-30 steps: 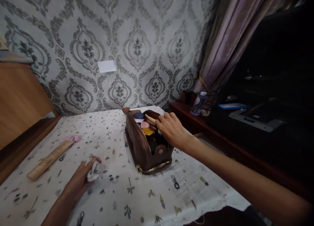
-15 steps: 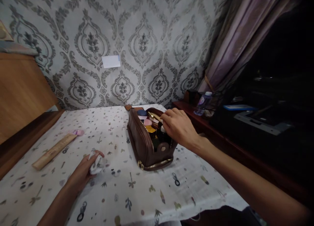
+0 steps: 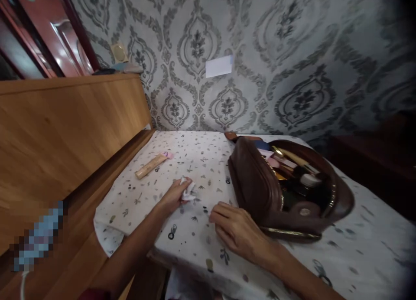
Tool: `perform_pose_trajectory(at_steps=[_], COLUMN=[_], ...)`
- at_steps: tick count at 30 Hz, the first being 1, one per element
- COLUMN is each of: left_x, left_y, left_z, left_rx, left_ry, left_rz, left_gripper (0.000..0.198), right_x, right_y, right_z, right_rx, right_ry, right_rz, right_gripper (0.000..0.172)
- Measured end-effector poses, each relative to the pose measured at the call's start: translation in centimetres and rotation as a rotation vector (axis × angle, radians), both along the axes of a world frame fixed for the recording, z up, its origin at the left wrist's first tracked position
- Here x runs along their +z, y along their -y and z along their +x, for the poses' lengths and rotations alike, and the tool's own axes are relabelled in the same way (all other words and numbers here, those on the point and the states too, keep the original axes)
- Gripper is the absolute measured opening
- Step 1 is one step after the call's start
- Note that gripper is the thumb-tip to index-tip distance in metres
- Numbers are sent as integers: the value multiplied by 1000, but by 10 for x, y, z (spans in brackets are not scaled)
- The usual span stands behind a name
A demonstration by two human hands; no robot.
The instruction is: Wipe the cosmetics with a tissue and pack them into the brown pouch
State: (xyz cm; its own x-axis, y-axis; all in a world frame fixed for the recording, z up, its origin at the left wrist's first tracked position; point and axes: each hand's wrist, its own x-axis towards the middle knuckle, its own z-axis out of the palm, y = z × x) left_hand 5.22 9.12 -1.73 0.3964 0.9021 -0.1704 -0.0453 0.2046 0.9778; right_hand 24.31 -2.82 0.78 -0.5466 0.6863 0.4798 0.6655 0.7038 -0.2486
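Crumpled white tissue (image 3: pixel 187 191) is held in my left hand (image 3: pixel 173 196), just above the patterned tablecloth. My right hand (image 3: pixel 238 230) is in front of the brown bag, its fingers curled together; whether something small is between them is hidden. The brown leather bag (image 3: pixel 256 183) stands unzipped on the right, with a white-capped bottle (image 3: pixel 310 180), brushes and other cosmetics inside. A beige tube (image 3: pixel 151 166) with a pink end lies on the cloth, beyond my left hand.
A wooden panel (image 3: pixel 71 131) borders the table on the left. The patterned wall (image 3: pixel 227 105) rises behind, with a white card (image 3: pixel 219 66) on it. A blurred-out bluish object (image 3: pixel 40 237) is at the lower left.
My right hand has left the bag's opening and come down in front of it, nearer my left hand. The view has turned left. My left hand still holds the tissue.
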Motion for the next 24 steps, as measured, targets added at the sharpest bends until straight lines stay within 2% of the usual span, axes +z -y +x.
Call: perform_pose_trajectory(at_steps=[3, 6, 8, 11, 12, 14, 17, 20, 24], left_x=[-4, -7, -4, 13, 21, 34, 46, 48, 48], left_y=[0, -12, -29, -65, -78, -104, -133, -148, -153], left_z=[2, 0, -5, -19, -24, -31, -35, -30, -21], left_rx=[81, 158, 201, 213, 195, 136, 24, -89, -203], left_ry=[-135, -259, -381, -625, -719, -914, -1203, -1446, -1664], left_rz=[104, 188, 257, 403, 455, 544, 623, 683, 788], left_gripper=[62, 48, 37, 21, 20, 29, 42, 46, 39], right_x=[-18, -32, -41, -52, -55, -58, -58, -54, -48], right_y=[-26, -52, -66, -77, -78, -76, -72, -69, -67], right_z=[-17, -30, -37, -40, -39, -38, -36, -36, -36], right_rx=[-75, -154, -173, -224, -233, -218, -182, -184, -208], right_ry=[-153, -387, -597, -874, -923, -968, -962, -925, -912], right_rz=[-221, -451, -611, -791, -817, -817, -764, -741, -736], right_gripper=[24, 22, 20, 19, 19, 18, 16, 20, 24])
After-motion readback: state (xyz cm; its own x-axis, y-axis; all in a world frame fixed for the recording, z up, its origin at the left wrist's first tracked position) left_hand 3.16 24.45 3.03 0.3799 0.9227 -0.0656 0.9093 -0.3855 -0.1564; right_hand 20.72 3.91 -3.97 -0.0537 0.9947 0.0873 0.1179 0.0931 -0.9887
